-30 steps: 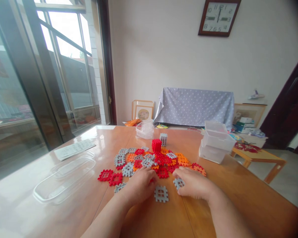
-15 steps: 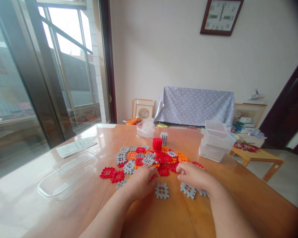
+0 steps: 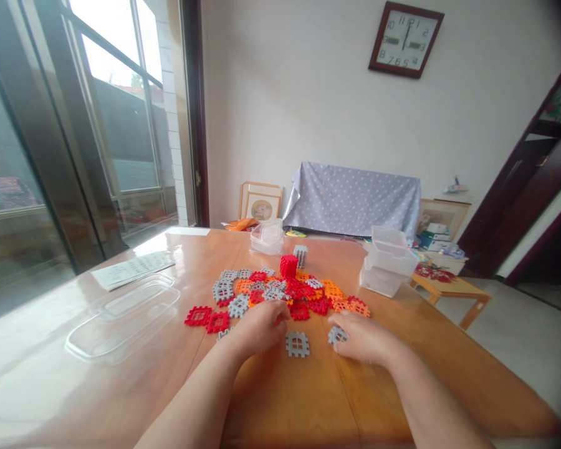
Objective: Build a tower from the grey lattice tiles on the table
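Observation:
Just left of the middle, my left hand (image 3: 262, 325) is closed over the near edge of a pile of building tiles, with a bit of red tile (image 3: 280, 318) between its fingers; most of that tile is hidden. My right hand (image 3: 364, 337) has its fingers and thumb around a grey notched building tile (image 3: 337, 335) at the table surface. Between the hands lies another grey window-shaped tile (image 3: 298, 344). Beyond them spreads the pile of red, grey and orange tiles (image 3: 300, 310). A red block (image 3: 288, 265) of tiles and a grey block (image 3: 300, 255) stand behind it.
Clear plastic boxes stand at the back (image 3: 267, 237) and at the right (image 3: 384, 274) of the wooden table (image 3: 290, 405). A transparent lid (image 3: 121, 318) and printed sheets (image 3: 133, 269) lie on the left. A low side table (image 3: 453, 287) stands beyond the right edge.
My right hand has come down and inward onto a grey tile and closed on it. My left hand stays near the same spot. The whole view has shifted a little.

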Tool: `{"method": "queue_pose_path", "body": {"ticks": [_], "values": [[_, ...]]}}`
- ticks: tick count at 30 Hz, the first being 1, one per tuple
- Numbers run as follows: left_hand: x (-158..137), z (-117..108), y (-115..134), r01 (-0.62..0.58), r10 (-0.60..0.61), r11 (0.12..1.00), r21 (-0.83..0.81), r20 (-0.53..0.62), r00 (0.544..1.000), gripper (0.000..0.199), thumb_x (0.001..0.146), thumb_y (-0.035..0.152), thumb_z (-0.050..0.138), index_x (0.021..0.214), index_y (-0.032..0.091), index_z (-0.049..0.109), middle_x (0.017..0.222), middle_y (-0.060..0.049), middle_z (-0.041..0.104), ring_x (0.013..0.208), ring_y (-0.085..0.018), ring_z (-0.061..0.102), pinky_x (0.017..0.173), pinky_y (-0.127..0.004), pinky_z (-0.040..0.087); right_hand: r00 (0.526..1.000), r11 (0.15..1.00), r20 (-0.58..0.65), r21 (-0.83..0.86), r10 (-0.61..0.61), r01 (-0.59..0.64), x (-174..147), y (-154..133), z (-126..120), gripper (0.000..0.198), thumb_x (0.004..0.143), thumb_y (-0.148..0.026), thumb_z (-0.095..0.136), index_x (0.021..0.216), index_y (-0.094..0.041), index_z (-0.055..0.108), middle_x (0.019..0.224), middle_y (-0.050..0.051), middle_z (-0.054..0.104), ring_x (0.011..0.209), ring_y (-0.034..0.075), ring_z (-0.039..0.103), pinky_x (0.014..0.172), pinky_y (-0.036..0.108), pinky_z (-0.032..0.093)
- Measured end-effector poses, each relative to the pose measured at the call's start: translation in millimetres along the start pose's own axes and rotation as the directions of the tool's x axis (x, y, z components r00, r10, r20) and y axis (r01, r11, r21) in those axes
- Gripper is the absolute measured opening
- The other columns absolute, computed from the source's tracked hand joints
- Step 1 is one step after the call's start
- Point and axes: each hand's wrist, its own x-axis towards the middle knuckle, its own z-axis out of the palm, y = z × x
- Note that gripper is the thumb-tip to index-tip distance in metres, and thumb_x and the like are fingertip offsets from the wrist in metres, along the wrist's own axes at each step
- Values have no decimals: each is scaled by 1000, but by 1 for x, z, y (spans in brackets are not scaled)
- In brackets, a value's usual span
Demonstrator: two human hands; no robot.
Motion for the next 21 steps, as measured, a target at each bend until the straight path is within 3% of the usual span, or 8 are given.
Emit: {"method": "queue_pose_path", "body": {"ticks": [3, 6, 8, 11, 13, 17, 21], "values": [[-1, 2, 0, -9, 9, 1000, 2, -2, 1000, 18, 75, 14, 53, 88, 22, 62, 86, -1, 67, 74, -16, 58, 64, -24, 37, 998, 999, -54, -34, 17, -19, 1, -11, 9, 23, 81, -33, 64, 101, -22, 68, 111, 10, 69, 103, 27, 62, 84, 33, 42], [-2, 3, -1, -11, 11, 1000, -13, 12, 1000, 19, 75, 14, 54, 89, 22, 63, 87, -2, 67, 76, -16, 58, 65, -24, 38, 991, 997, -105, 1, 81, -81, 3, -19, 15, 33, 87, -49, 60, 102, -20, 67, 111, 13, 69, 99, 29, 64, 80, 35, 44], [-3, 3, -1, -3, 4, 1000, -30, 28, 1000, 22, 74, 14, 54, 92, 22, 63, 89, -2, 68, 77, -17, 59, 65, -24, 38, 992, 996, -111, 69, 64, -56, 3, -19, 16, 41, 87, -53, 60, 112, -21, 67, 118, 14, 68, 104, 30, 63, 84, 36, 45], [-5, 2, -1, 14, -11, 999, -50, 53, 999, 25, 72, 14, 55, 94, 22, 63, 91, -2, 68, 78, -17, 59, 65, -24, 38, 994, 984, -59, 150, -92, 100, -1, -10, 16, 61, 79, -47, 72, 135, -25, 60, 139, 12, 59, 122, 31, 57, 98, 38, 44], [-6, 2, -2, 20, -16, 998, -57, 63, 998, 25, 73, 14, 54, 94, 22, 63, 91, -2, 69, 77, -17, 59, 64, -24, 37, 985, 971, -16, 169, -171, 171, -3, -3, 17, 68, 72, -36, 77, 137, -26, 59, 138, 10, 60, 123, 31, 56, 100, 37, 44], [-6, 1, -1, 31, -27, 997, -67, 62, 998, 24, 73, 14, 53, 94, 21, 63, 90, -3, 69, 76, -16, 58, 63, -24, 37, 984, 965, -54, 196, -169, 176, -6, -4, 21, 38, 71, -17, 66, 109, -24, 70, 106, 4, 71, 98, 24, 64, 86, 32, 48], [-5, 0, -1, 42, -38, 995, -92, 52, 998, 27, 72, 12, 52, 94, 21, 64, 92, -3, 69, 77, -16, 58, 64, -24, 38, 968, 937, -158, 260, -197, 233, -6, -25, 22, 38, 75, -17, 64, 113, -24, 68, 109, 4, 71, 97, 23, 64, 87, 33, 49]]}}
